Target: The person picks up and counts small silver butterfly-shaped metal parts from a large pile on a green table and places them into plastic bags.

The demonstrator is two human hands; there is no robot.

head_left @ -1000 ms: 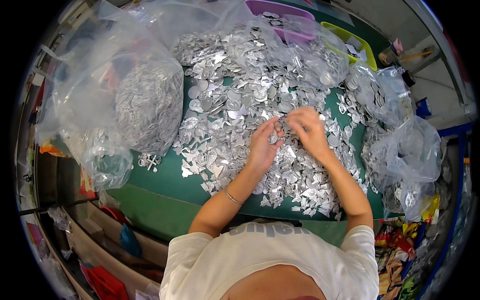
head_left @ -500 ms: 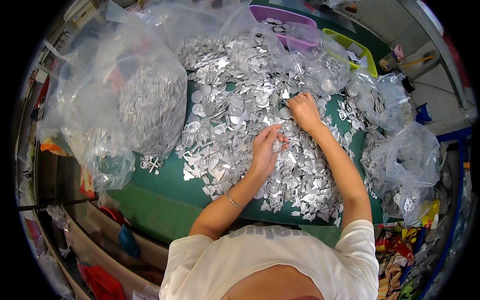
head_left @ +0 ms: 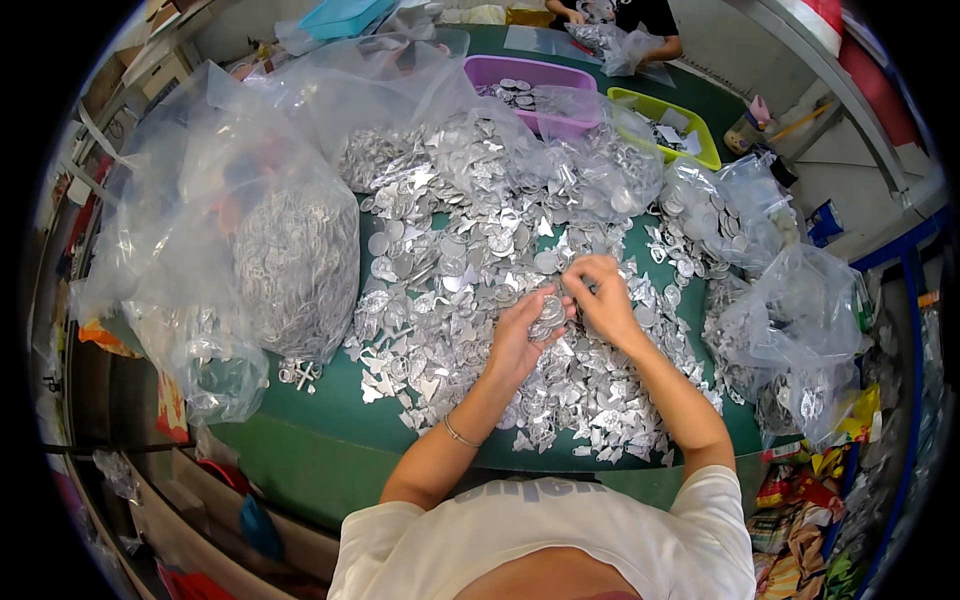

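Observation:
Round silver metal discs lie in my left hand, the fingers curled around them over the middle of the pile. Close beside it, my right hand has its fingers bent and pinched together near the discs. Whatever may be between those fingertips is hidden. Beneath both hands spreads a large heap of small flat silver metal pieces, some round and others irregular in outline, on a green table.
A big clear bag of silver pieces stands at left. Clear bags line the right side. Behind the heap sit a purple basin and a yellow-green tray. Across the table another person's hands handle a plastic bag.
My right hand has come back from the farther part of the heap to beside my left hand. More discs show in my left hand. The view has tilted upward, showing the other person.

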